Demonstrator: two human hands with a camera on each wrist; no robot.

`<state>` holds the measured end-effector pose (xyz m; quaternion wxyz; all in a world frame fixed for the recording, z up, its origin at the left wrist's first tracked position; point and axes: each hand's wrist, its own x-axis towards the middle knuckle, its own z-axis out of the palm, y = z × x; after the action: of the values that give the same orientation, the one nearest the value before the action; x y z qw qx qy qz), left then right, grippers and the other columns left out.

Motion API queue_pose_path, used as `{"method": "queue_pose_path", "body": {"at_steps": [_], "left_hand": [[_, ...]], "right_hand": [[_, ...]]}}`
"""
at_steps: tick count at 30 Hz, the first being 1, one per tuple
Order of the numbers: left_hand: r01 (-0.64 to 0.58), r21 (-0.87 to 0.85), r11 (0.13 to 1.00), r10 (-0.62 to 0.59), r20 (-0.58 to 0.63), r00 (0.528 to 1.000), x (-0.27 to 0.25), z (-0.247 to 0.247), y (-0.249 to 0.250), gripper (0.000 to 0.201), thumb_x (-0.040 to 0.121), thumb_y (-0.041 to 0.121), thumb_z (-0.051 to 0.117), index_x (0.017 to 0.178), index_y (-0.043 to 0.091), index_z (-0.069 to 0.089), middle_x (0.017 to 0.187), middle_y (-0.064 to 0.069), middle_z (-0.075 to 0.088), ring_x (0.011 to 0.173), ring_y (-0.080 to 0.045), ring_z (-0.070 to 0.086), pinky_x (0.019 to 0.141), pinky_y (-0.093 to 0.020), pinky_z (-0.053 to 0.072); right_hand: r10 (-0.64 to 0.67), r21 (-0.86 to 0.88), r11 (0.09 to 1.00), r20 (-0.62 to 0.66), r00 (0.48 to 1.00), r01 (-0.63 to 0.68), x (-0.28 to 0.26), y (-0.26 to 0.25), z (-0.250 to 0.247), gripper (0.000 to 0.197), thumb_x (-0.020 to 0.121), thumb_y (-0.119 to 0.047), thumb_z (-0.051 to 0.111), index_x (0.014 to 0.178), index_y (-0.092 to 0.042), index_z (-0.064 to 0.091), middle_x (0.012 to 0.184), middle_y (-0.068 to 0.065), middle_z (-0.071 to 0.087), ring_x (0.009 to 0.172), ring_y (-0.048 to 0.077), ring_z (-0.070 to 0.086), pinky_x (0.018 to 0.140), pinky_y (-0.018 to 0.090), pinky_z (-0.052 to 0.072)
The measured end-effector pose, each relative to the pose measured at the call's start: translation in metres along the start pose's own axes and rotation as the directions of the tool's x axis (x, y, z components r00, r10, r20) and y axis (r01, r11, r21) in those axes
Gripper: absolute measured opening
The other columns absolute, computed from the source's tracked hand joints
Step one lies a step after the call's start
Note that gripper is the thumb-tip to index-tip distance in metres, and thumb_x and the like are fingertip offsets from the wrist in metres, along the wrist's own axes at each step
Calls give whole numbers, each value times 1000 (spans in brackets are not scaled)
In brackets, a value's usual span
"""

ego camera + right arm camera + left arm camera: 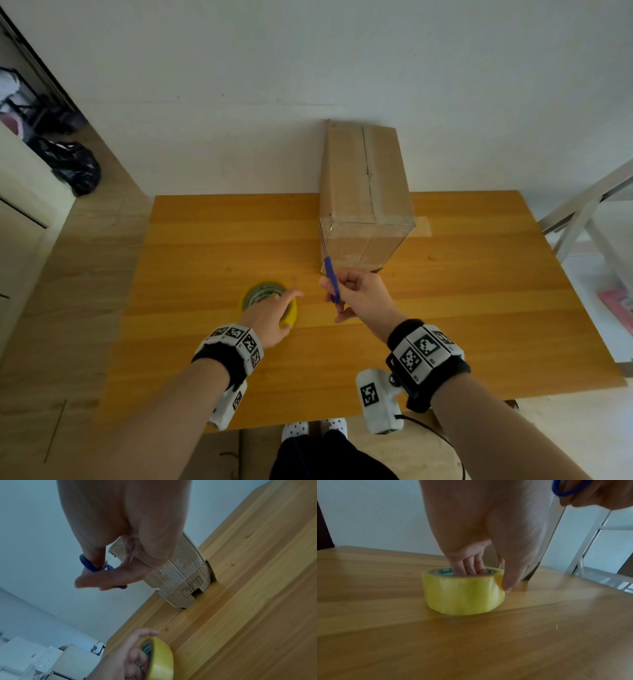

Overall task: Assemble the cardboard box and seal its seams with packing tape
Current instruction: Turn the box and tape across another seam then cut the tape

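Note:
A tall cardboard box stands on end at the back of the wooden table, with clear tape over its centre seam and around its near end. My right hand grips blue-handled scissors, whose blades point up along the box's left near edge. The right wrist view shows the same scissors in front of the box. My left hand holds a yellow tape roll lying flat on the table. Its fingers reach into the roll's core while the thumb presses the outside.
A strip of tape lies stuck to the table right of the box. A white metal rack stands past the table's right edge. A black bag sits on the floor at left. The wall runs behind the table.

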<state>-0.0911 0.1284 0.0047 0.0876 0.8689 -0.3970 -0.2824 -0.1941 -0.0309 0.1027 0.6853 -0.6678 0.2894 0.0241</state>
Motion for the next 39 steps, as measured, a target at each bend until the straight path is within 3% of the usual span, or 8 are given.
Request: {"method": "queue_pose_path", "body": {"at_steps": [4,6,9,16,22,26,34,39], "left_hand": [[21,-47,999,-17,71,997,0,15,-4,64,89,28,58,140,37,21,113,-2,54,62,-13,57,51,-25,48],[38,-158,987,-30,50,998,2,12,-3,79,86,33,62,146,33,10,98,0,59,68,-17,62,57,-30,54],[53,-293,955,-96,-134,986,10,-9,6,90,82,34,67,148,24,7,87,3,58,70,-14,63,62,-30,56],[-257,-508,822,-8,-462,887,26,-87,43,76,85,21,65,143,43,20,125,8,41,93,-10,56,78,-24,49],[-316,-537,782,96,-398,912,35,-111,46,64,89,0,52,131,47,39,136,-5,38,106,-9,49,97,-31,47],[-253,-502,827,105,-304,947,35,-125,44,61,92,-3,44,131,43,44,144,-2,33,109,-6,47,78,-11,41],[-177,-360,916,119,-176,977,37,-159,43,82,81,-20,34,123,48,50,155,4,11,142,-21,20,113,-34,27],[-153,-293,944,117,-136,984,36,-165,47,84,79,-21,34,126,47,50,156,8,9,145,-17,6,116,-37,16]], "right_hand": [[11,-17,1000,16,1000,-11,0,-1,-3,19,86,-24,68,85,-5,65,67,2,63,50,7,52,49,25,53],[5,-23,1000,23,1000,-4,0,-2,-5,22,86,-23,68,89,-2,65,67,2,63,49,6,52,49,24,53],[-1,-29,1000,28,1000,2,0,-3,-6,27,85,-23,69,92,3,64,68,3,64,49,8,52,48,24,52],[1,-22,1000,55,998,0,0,-6,-10,29,85,-23,69,94,4,63,69,5,65,48,7,53,48,24,52],[8,-19,1000,79,997,-7,2,-8,-13,33,85,-26,69,94,6,63,70,7,65,49,9,53,48,25,53],[15,1,1000,105,994,-15,3,-8,-13,31,85,-25,69,96,4,65,71,6,66,50,9,53,48,25,54],[49,-31,999,153,987,-45,6,-12,-17,26,86,-27,67,92,-1,64,70,6,63,52,10,53,50,28,56],[60,-82,996,212,975,-43,8,-20,-15,27,86,-28,67,91,-1,63,69,6,63,53,12,54,51,30,57]]}}
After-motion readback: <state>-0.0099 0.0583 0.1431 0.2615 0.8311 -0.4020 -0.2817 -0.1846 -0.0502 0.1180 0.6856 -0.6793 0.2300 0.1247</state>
